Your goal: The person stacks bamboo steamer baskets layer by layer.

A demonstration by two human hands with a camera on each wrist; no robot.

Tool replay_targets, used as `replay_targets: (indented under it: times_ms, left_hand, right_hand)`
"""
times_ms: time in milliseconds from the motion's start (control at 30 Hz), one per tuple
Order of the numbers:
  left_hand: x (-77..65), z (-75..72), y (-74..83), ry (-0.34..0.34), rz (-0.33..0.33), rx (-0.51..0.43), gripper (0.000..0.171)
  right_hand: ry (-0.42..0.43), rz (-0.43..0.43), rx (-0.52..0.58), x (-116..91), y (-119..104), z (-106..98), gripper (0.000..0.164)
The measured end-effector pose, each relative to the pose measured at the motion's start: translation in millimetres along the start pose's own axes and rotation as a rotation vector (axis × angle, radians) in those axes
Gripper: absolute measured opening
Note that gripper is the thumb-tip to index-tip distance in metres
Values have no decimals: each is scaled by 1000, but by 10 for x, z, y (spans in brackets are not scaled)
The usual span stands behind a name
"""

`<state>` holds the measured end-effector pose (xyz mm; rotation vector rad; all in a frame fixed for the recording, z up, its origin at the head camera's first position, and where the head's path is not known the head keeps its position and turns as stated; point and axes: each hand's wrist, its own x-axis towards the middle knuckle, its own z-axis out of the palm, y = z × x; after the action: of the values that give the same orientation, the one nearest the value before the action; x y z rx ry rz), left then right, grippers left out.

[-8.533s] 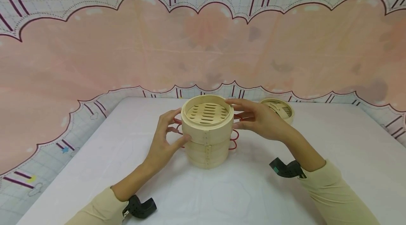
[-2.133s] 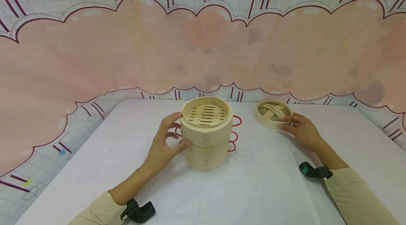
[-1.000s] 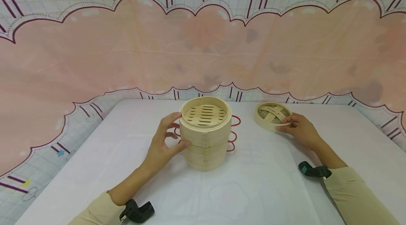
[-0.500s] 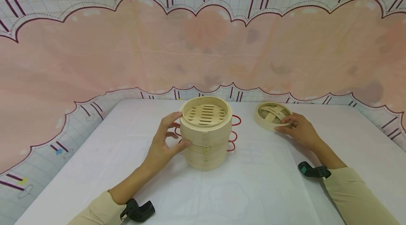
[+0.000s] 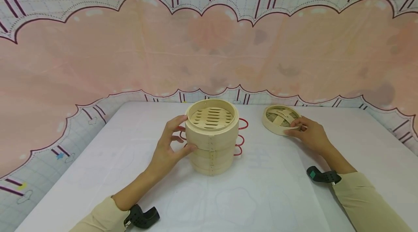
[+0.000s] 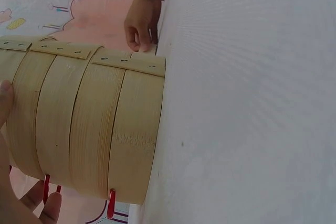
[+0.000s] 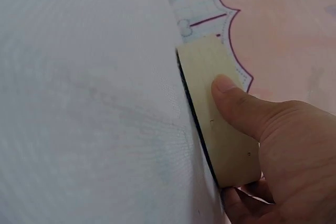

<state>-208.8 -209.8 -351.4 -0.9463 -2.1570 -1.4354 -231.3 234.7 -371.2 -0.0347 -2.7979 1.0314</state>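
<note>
A stack of bamboo steamer baskets stands upright on the table, slatted base showing inside the open top tier. Red loop handles stick out from its sides. My left hand grips the stack's left side, thumb at the front and fingers around behind. The left wrist view shows the stacked tiers from close by. Back and to the right lies a round bamboo steamer lid with a woven top. My right hand pinches its near right rim; the right wrist view has the thumb flat against the lid's side wall.
A white cloth covers the table. Behind it hangs a pink and white patterned backdrop. Black wrist cameras are strapped at both sleeves. A gap of bare cloth separates the stack from the lid.
Since the oldest frame, my right hand has left the stack's top rim and taken hold of the lid, which has shifted slightly nearer. Over the last second both hands stay almost still.
</note>
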Motion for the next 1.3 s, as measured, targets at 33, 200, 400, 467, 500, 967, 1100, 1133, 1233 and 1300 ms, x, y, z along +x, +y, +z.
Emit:
replay_targets:
  times_ms: [33, 200, 400, 467, 500, 967, 1100, 1133, 1233, 1300]
  left_hand:
    - [-1, -2, 3, -3, -5, -3, 82]
    - [0, -4, 11, -8, -8, -8, 81]
    - [3, 8, 15, 8, 17, -8, 85]
    - [2, 6, 21, 8, 15, -9, 85]
    - [0, 4, 26, 4, 10, -9, 84]
    - [1, -13, 32, -4, 4, -2, 81]
    - [4, -14, 32, -5, 3, -2, 81]
    - [6, -14, 31, -5, 3, -2, 81]
    - [10, -13, 27, -5, 6, -5, 81]
    - [11, -11, 26, -6, 6, -6, 81]
  right_hand:
    - [1, 4, 6, -2, 0, -3, 54]
    - [6, 24, 33, -11, -7, -14, 54]
    - [16, 31, 35, -13, -24, -23, 54]
    - [19, 28, 40, -13, -32, -27, 55]
    - [19, 27, 43, -15, -37, -30, 54]
    - [42, -5, 70, 12, -83, -68, 49]
    - [48, -4, 67, 26, -89, -76, 48]
    - [53, -9, 68, 28, -91, -79, 47]
    - [67, -32, 74, 25, -107, -91, 45]
    - [77, -52, 78, 22, -124, -102, 43]
